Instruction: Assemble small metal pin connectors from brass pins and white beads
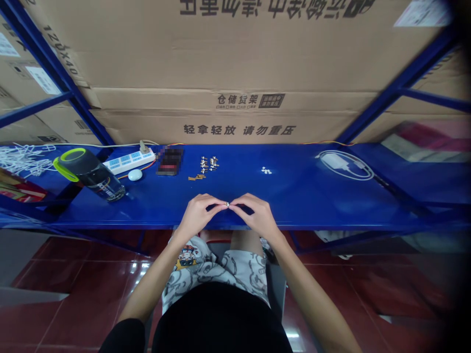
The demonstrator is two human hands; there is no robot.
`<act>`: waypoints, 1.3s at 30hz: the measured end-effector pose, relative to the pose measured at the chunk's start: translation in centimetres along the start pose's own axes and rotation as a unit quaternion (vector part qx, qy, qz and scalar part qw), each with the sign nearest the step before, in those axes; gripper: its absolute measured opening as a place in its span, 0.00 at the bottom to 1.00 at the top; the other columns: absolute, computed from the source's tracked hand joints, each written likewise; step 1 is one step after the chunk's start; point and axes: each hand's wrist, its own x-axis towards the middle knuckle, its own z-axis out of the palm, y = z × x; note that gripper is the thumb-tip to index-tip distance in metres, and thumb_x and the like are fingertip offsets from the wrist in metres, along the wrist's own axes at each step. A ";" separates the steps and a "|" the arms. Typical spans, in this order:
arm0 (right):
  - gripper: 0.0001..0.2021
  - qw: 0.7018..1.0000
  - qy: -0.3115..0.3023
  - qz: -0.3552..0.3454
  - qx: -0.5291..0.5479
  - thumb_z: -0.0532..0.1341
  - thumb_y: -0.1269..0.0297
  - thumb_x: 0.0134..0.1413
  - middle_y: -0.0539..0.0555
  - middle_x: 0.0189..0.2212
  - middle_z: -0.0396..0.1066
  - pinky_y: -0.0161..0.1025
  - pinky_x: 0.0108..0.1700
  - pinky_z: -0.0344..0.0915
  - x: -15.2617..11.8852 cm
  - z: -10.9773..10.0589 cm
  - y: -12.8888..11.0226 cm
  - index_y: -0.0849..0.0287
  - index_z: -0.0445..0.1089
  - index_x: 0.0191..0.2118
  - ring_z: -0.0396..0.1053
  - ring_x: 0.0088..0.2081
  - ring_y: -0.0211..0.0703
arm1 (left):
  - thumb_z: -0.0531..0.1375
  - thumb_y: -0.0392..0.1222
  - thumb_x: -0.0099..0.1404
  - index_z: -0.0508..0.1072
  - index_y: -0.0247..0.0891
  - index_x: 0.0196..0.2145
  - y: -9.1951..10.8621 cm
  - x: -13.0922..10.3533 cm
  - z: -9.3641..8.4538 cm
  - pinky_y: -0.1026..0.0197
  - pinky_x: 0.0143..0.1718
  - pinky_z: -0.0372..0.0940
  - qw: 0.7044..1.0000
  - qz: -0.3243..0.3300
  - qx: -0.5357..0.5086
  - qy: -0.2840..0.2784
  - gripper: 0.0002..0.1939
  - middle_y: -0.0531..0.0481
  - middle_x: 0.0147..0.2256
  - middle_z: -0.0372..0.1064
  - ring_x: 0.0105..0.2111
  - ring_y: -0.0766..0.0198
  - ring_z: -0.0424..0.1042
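Observation:
My left hand (pixel 198 212) and my right hand (pixel 257 214) meet over the front edge of the blue shelf board (pixel 316 198). Thumb and forefinger of each are pinched on one tiny white piece (pixel 227 204); its exact kind is too small to make out, and the fingertips partly cover it. Beyond my left hand stand two rows of small brass-and-white parts (pixel 203 164). Several plain brass-coloured pieces (pixel 196 177) lie just in front of them. Past my right hand, a loose group of small white pieces (pixel 266 170) rests on the board.
On the left are a dark bottle (pixel 96 177) with a green-rimmed lid, a white power strip (pixel 129 161), a round white object (pixel 135 175) and a blurred dark item (pixel 170 162). A white charger (pixel 335 161) with coiled cable lies right. Cardboard (pixel 228 63) backs the shelf.

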 end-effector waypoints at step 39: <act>0.10 0.980 -0.051 0.036 -0.190 0.60 0.61 0.67 0.52 0.48 0.79 0.48 0.50 0.68 -0.1 0.8 1.1 0.51 0.80 0.42 0.73 0.47 0.48 | 0.54 0.33 0.74 0.76 0.42 0.52 0.1 -0.1 0.3 0.49 0.57 0.63 0.968 -0.019 0.247 -0.040 0.16 0.47 0.55 0.73 0.54 0.54 0.70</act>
